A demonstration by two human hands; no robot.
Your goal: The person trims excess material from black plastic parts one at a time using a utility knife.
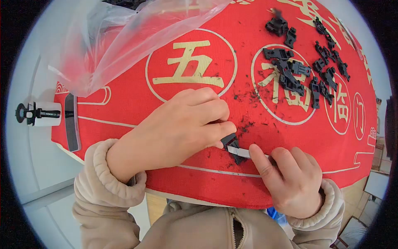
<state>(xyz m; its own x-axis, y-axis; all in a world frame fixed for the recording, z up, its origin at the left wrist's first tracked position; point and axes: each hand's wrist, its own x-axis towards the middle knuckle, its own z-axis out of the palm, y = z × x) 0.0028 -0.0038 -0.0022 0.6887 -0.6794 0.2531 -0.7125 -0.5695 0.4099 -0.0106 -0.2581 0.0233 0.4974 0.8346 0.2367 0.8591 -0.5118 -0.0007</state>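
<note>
My left hand (182, 124) pinches a small black plastic part (238, 157) against the red cloth. In my right hand (290, 176) is a thin, pale grey craft knife blade (238, 152), its handle hidden by my fingers. The index finger lies along the blade, and its tip lies over the black part. Dark shavings (245, 125) are scattered on the cloth just beyond the part. Farther off to the right, several similar black plastic parts (290, 83) lie in a loose group.
A red tablecloth (132, 112) with gold and white lettering covers the table. A clear plastic bag (112, 54) lies at the far left. Near the left edge is a dark flat phone-like object (72, 124), beside a white cylinder with a black strap (46, 113).
</note>
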